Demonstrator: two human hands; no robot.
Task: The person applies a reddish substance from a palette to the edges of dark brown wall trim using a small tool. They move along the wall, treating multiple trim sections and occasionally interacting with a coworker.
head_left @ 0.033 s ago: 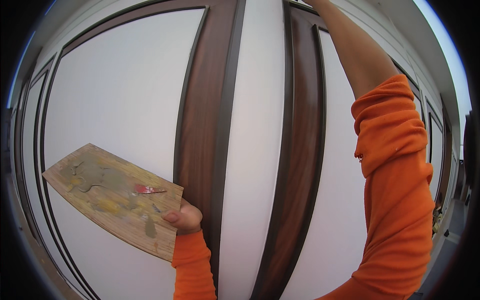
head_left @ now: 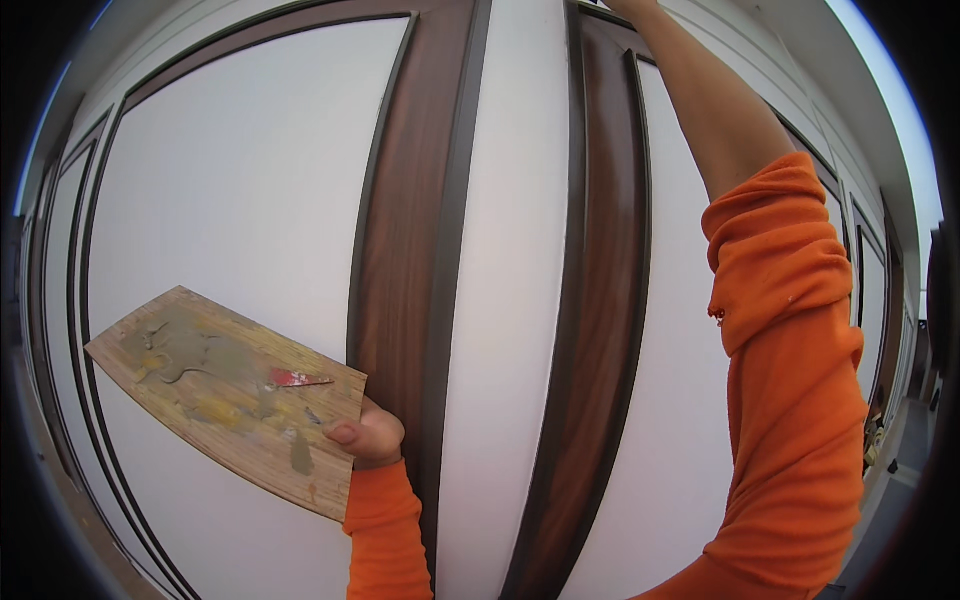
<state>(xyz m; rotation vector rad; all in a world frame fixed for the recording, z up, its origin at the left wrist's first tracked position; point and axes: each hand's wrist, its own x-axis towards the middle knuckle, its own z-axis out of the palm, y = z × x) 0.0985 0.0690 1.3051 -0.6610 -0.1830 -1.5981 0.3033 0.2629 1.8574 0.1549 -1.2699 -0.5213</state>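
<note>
Filling high on the wall panelling, board of putty held ready below.

The left hand [head_left: 368, 432] is pinching the wooden board [head_left: 225, 392] by its near corner, grey putty [head_left: 185, 350] lying towards its far end. The right arm [head_left: 760, 300] is reaching overhead, its hand out of view, grip untellable. Judging by this, keeping the board level and close should help.

white wall panels [head_left: 240, 190] fill most of the view, each edged by a thin dark line. two dark brown wood-grain strips run from top to bottom, one [head_left: 405, 230] toward 12 o'clock and left of centre, the other [head_left: 600, 300] just right of it, with a narrow white band [head_left: 510, 300] between them. at 3 o'clock more framed panels [head_left: 868, 270] recede, and a patch of floor [head_left: 890, 490] shows toward 4 o'clock.
</note>
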